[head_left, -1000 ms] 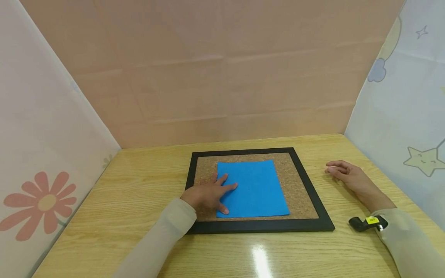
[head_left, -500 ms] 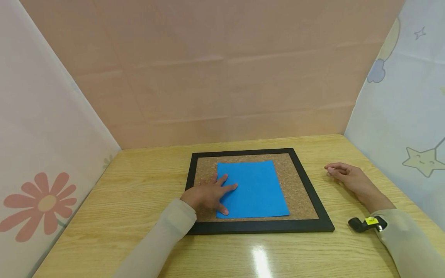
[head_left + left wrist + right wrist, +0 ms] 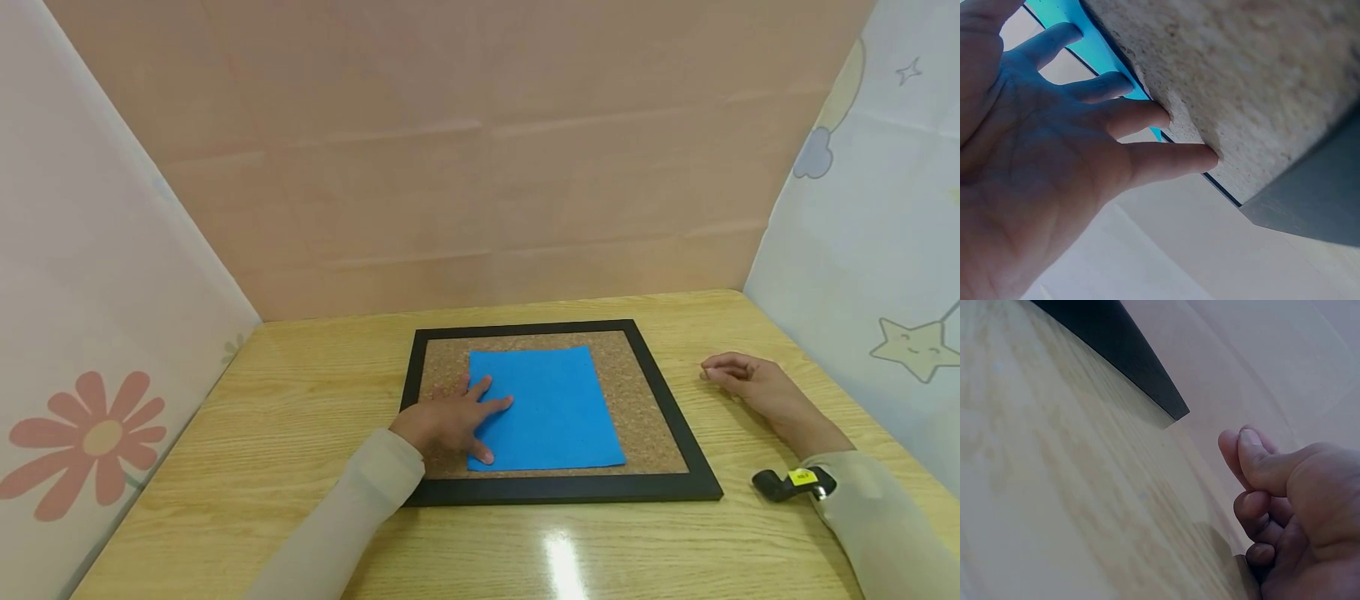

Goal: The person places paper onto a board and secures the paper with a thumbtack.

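A blue sheet (image 3: 551, 408) with slightly wavy edges lies on a black-framed cork board (image 3: 648, 417); whether it is felt or paper I cannot tell. My left hand (image 3: 450, 417) rests with spread fingers across the sheet's left edge, some fingertips on the blue and others on the cork. In the left wrist view, two fingertips touch the cork (image 3: 1260, 81) directly. Off the board's right side, my right hand (image 3: 757, 387) is at the table with curled fingers. The right wrist view shows the thumb of that hand (image 3: 1297, 506) against the index finger, with nothing visible between them.
The board lies on a light wooden table (image 3: 315, 375). A tan cloth backdrop (image 3: 480, 183) rises behind it, and printed cloth walls stand left and right. A black strap with a yellow label (image 3: 802, 476) sits at my right wrist.
My right thumb has drawn in against the index finger, and that hand has shifted very slightly. The left hand, the blue sheet and the board stay in place.
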### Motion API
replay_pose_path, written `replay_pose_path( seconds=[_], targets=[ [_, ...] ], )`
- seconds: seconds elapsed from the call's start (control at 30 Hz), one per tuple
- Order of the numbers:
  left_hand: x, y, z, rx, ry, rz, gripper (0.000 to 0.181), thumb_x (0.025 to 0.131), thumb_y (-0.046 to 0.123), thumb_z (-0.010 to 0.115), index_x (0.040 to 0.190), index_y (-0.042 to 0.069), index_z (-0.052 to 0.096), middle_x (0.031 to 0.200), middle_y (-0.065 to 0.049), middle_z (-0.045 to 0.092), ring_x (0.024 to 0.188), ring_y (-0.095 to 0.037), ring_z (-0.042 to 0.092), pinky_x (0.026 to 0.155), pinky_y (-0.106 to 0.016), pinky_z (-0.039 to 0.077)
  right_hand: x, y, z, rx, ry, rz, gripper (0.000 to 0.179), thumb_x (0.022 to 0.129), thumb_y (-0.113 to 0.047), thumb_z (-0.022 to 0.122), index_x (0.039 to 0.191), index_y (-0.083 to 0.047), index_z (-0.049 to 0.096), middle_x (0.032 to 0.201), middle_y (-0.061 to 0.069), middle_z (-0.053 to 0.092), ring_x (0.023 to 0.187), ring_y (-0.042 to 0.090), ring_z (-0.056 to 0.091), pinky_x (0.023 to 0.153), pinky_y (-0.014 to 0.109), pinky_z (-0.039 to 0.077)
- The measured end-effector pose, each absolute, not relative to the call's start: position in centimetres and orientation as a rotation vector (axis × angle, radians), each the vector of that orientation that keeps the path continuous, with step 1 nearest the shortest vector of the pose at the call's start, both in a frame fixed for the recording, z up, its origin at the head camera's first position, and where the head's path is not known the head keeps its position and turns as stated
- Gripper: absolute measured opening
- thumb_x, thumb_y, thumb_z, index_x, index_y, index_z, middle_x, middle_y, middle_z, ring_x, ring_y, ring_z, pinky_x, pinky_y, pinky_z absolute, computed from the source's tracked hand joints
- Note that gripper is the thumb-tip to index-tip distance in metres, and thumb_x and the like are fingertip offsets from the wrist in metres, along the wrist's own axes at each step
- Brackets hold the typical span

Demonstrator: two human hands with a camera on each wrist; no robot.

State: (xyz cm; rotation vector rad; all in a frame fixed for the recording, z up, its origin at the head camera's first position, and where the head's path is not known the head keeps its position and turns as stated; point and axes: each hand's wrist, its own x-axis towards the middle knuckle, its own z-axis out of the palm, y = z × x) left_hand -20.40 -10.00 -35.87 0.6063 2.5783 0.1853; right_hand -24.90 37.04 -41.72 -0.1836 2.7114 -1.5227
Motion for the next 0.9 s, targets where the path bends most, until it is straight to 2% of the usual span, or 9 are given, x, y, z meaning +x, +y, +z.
replay_pose_path(
  seconds=[0.2,0.37,0.47,0.67,0.73,0.9],
  targets=[
    [-20.5,-10.0,-35.9,0.597,2.569,0.179,0.088,0.087,0.047,0.07,0.159,0.037,0.021,0.17,-0.002,-0.003,0.156,-0.034,-0.007,0.121,-0.065,0.006,-25.1,36.9,-41.9,-0.243,2.693,-1.51,0.025,0.101,-0.025,0.06,0.112,-0.003,0.062,0.091,-0.025,0.067,0.083,-0.005,0.057,0.068,0.017,0.044],
    [-20.5,-9.9,-35.9,0.601,2.569,0.183,0.088,0.087,0.047,0.07,0.159,0.037,0.021,0.17,-0.002,-0.002,0.156,-0.034,-0.007,0.121,-0.066,0.006,-25.4,36.4,-41.3,-0.226,2.702,-1.395,0.032,0.102,-0.03,0.057,0.116,-0.001,0.06,0.094,-0.022,0.064,0.084,-0.002,0.054,0.071,0.018,0.044],
    [-20.4,-9.9,-35.8,0.604,2.572,0.18,0.088,0.087,0.047,0.069,0.159,0.037,0.021,0.17,-0.003,-0.002,0.156,-0.035,-0.007,0.121,-0.066,0.006,-25.5,35.5,-40.4,-0.247,2.703,-1.286,0.037,0.103,-0.034,0.055,0.119,0.0,0.058,0.101,-0.012,0.062,0.085,0.003,0.052,0.071,0.021,0.044],
    [-20.4,-9.8,-35.7,0.609,2.573,0.182,0.087,0.087,0.046,0.069,0.159,0.036,0.021,0.17,-0.004,-0.002,0.156,-0.035,-0.007,0.121,-0.067,0.005,-25.9,31.7,-36.7,-0.416,2.652,-1.181,0.035,0.104,-0.032,0.053,0.121,-0.001,0.058,0.115,0.012,0.059,0.095,0.018,0.056,0.079,0.032,0.048],
    [-20.5,-9.8,-35.7,0.607,2.573,0.181,0.088,0.087,0.046,0.07,0.159,0.036,0.021,0.17,-0.004,-0.002,0.156,-0.035,-0.007,0.12,-0.067,0.005,-26.2,30.1,-35.5,-0.476,2.643,-1.144,0.034,0.104,-0.03,0.054,0.121,-0.001,0.059,0.117,0.014,0.06,0.102,0.023,0.057,0.086,0.035,0.048],
    [-20.5,-9.7,-35.7,0.597,2.574,0.179,0.087,0.087,0.045,0.07,0.159,0.036,0.022,0.17,-0.003,-0.002,0.156,-0.035,-0.007,0.12,-0.067,0.006,-27.6,25.9,-34.3,-0.535,2.579,-1.098,0.035,0.103,-0.029,0.056,0.122,0.0,0.06,0.119,0.015,0.064,0.109,0.028,0.057,0.092,0.038,0.047]
  ],
)
